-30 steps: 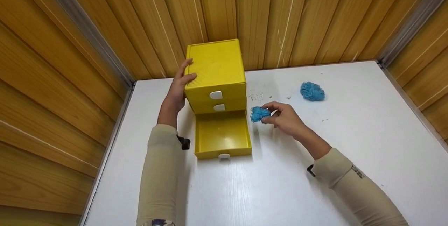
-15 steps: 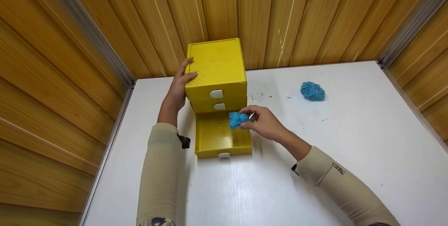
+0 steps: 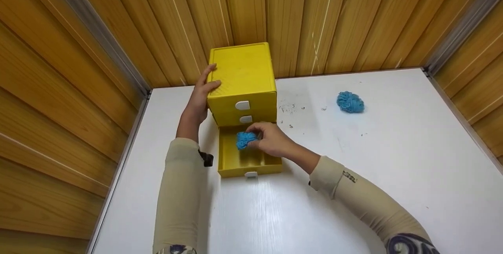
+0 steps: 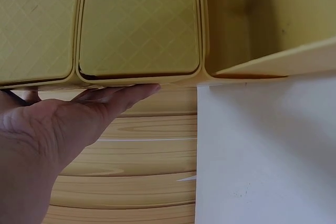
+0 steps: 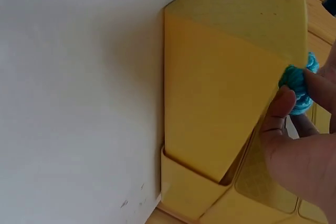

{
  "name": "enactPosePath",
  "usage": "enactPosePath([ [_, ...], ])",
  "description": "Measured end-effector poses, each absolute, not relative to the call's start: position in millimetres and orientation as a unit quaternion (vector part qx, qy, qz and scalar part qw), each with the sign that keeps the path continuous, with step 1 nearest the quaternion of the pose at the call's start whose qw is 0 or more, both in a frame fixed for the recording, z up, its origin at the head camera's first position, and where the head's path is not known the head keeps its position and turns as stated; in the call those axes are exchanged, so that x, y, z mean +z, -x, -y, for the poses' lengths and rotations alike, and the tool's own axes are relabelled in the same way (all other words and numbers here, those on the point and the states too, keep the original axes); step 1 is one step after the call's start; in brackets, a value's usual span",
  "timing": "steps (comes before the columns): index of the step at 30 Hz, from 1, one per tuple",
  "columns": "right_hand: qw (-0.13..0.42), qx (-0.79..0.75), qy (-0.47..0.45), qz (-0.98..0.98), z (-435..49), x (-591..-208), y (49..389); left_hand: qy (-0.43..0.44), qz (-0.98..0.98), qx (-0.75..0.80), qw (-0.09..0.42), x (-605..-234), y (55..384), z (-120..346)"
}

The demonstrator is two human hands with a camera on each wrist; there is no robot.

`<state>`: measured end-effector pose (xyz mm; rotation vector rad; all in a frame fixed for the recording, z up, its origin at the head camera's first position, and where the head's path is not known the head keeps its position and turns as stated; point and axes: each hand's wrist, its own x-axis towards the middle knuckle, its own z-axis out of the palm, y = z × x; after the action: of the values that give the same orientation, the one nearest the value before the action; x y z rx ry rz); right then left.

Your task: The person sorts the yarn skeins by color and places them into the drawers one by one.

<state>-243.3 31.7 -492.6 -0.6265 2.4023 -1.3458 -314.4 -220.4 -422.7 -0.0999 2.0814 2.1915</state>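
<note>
A yellow drawer cabinet stands upright at the back of the table, its two upper drawers closed and its bottom drawer pulled out. My left hand rests against the cabinet's left side, thumb on the top edge; in the left wrist view its fingers lie fairly straight along the side. Between thumb and fingers my right hand pinches a small bundle of blue yarn, over the bottom drawer. The right wrist view shows the yarn bundle just past the drawer's side wall.
Another blue yarn bundle lies on the white table to the right. A wood-panelled wall rises right behind the cabinet, with panels on both sides. Small dark marks dot the tabletop beside the cabinet.
My right hand has carried the yarn bundle leftward, from beside the cabinet to over the open bottom drawer. The left hand has stayed on the cabinet.
</note>
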Motion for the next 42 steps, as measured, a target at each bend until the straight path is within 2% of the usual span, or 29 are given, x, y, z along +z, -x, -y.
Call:
enactPosePath([
  [14,0.176,-0.378,0.232,-0.879,-7.5,-507.2,253.3,0.03,-0.682,0.728,0.057,-421.9,316.1,219.1],
  [42,0.2,-0.362,0.262,-0.872,-3.6,-516.6,254.3,0.033,-0.673,0.737,0.061,-423.6,314.9,221.0],
])
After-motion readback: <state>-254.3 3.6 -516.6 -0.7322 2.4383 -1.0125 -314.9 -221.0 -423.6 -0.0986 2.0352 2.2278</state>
